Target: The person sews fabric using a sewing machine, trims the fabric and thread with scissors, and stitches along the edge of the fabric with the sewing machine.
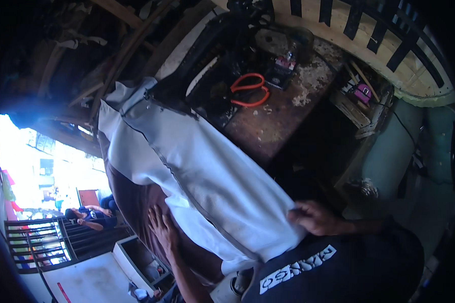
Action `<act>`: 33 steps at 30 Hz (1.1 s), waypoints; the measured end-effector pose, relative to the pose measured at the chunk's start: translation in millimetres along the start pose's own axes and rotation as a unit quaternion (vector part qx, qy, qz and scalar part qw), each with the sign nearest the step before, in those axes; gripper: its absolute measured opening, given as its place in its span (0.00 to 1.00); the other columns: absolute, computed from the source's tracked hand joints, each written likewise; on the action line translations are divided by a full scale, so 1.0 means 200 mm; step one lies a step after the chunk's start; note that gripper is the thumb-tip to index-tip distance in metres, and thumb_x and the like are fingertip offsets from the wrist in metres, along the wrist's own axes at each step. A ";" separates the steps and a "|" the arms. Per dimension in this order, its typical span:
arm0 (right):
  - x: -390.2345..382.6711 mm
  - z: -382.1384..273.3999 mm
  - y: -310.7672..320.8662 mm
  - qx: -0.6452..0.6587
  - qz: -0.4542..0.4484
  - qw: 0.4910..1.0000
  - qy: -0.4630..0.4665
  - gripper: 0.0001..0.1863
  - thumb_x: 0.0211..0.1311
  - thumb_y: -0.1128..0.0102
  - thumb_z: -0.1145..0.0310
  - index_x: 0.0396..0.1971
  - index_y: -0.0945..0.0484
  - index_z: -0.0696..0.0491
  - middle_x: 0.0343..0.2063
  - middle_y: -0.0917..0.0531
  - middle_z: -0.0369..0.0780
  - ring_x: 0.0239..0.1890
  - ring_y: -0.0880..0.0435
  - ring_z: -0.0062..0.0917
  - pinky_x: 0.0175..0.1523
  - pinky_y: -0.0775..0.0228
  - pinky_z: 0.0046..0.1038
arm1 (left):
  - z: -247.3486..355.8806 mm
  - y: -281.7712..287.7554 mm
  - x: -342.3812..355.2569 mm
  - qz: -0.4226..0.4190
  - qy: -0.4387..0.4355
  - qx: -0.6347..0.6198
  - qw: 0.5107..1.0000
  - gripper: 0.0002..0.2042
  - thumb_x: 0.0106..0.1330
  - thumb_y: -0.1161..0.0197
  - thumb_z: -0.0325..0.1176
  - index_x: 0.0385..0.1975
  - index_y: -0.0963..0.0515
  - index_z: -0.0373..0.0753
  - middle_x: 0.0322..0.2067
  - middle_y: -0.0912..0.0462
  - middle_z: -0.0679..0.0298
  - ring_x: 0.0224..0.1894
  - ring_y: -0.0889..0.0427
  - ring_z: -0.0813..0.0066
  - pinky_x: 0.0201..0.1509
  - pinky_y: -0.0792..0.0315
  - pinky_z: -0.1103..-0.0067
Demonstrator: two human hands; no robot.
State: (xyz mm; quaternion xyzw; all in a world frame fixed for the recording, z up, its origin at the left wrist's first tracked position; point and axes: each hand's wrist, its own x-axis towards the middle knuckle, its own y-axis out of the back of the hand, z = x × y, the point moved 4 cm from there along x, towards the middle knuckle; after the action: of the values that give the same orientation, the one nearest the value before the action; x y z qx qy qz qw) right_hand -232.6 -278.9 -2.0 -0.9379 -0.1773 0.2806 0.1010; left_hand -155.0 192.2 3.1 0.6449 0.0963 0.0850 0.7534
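A long white piece of fabric [217, 187] with a dark seam down its length stretches from the black sewing machine [184, 76] toward my body, over dark brown material [136, 187]. My left hand [163, 227] lies on the brown material beside the white edge, fingers apart. My right hand [313, 218] pinches the white fabric's near right edge. Orange-handled scissors [250, 103] rest by the machine.
The worn wooden sewing table [273, 131] carries a glass jar and small packets. An open drawer [354, 111] holds tools. Green rolls [394, 146] stand right. A white cabinet [81, 278] is lower left. A person [93, 217] is outside.
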 end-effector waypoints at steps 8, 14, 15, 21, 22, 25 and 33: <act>-0.01 0.19 0.12 -0.088 0.001 0.996 -0.023 0.19 0.78 0.42 0.55 0.49 0.16 0.56 0.32 0.13 0.38 0.38 0.17 0.15 0.46 0.24 0.25 | 0.07 0.12 0.15 -0.002 -0.026 0.027 0.999 0.26 0.82 0.62 0.46 0.75 0.35 0.45 0.77 0.40 0.54 0.81 0.48 0.57 0.83 0.62 0.61; -0.04 0.21 0.07 -0.113 0.045 0.988 0.094 0.14 0.75 0.38 0.61 0.37 0.19 0.59 0.28 0.15 0.42 0.33 0.21 0.12 0.42 0.26 0.26 | -0.06 0.18 0.15 0.052 -0.013 0.057 0.997 0.23 0.79 0.54 0.40 0.70 0.28 0.43 0.71 0.29 0.55 0.74 0.34 0.55 0.78 0.41 0.66; -0.04 0.22 0.08 -0.110 0.046 0.988 0.097 0.14 0.75 0.38 0.61 0.37 0.19 0.59 0.28 0.15 0.42 0.33 0.21 0.12 0.42 0.26 0.26 | -0.02 0.20 0.18 0.054 -0.016 0.060 0.997 0.23 0.79 0.54 0.40 0.70 0.28 0.43 0.71 0.29 0.55 0.74 0.34 0.55 0.78 0.41 0.66; -0.10 0.15 0.11 -0.212 0.075 0.964 0.143 0.23 0.72 0.35 0.55 0.24 0.27 0.57 0.15 0.29 0.49 0.14 0.27 0.27 0.24 0.36 0.35 | 1.14 0.27 0.15 0.087 -0.182 -0.105 0.974 0.17 0.71 0.38 0.30 0.58 0.20 0.36 0.58 0.19 0.49 0.61 0.19 0.50 0.67 0.27 0.64; -0.11 0.10 0.10 -0.214 0.068 0.963 0.148 0.23 0.72 0.35 0.55 0.23 0.27 0.57 0.15 0.29 0.49 0.14 0.27 0.30 0.24 0.37 0.35 | 1.32 0.25 0.08 0.060 -0.264 -0.106 0.957 0.20 0.68 0.36 0.28 0.60 0.22 0.36 0.61 0.21 0.49 0.63 0.21 0.49 0.69 0.28 0.65; -0.14 0.12 0.12 -0.226 0.050 0.963 0.135 0.24 0.71 0.33 0.54 0.22 0.26 0.56 0.14 0.30 0.48 0.12 0.29 0.29 0.22 0.40 0.34 | 1.51 0.09 -0.05 -0.042 -0.332 -0.045 0.941 0.27 0.73 0.40 0.36 0.72 0.32 0.42 0.72 0.33 0.51 0.77 0.39 0.52 0.80 0.48 0.59; -0.23 0.11 0.13 -0.157 -0.110 0.970 0.149 0.17 0.68 0.29 0.55 0.29 0.16 0.55 0.18 0.20 0.44 0.17 0.21 0.27 0.25 0.36 0.31 | 1.41 -0.14 0.00 -0.067 -0.327 0.022 0.942 0.31 0.76 0.50 0.46 0.78 0.41 0.50 0.79 0.45 0.59 0.81 0.49 0.56 0.82 0.60 0.53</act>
State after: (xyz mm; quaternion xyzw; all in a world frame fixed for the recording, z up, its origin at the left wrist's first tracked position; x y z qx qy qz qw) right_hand -273.2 -319.2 -4.7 -0.9481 -0.3038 0.0935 0.0081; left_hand -82.3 -80.8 18.1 0.6456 -0.1104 -0.1838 0.7329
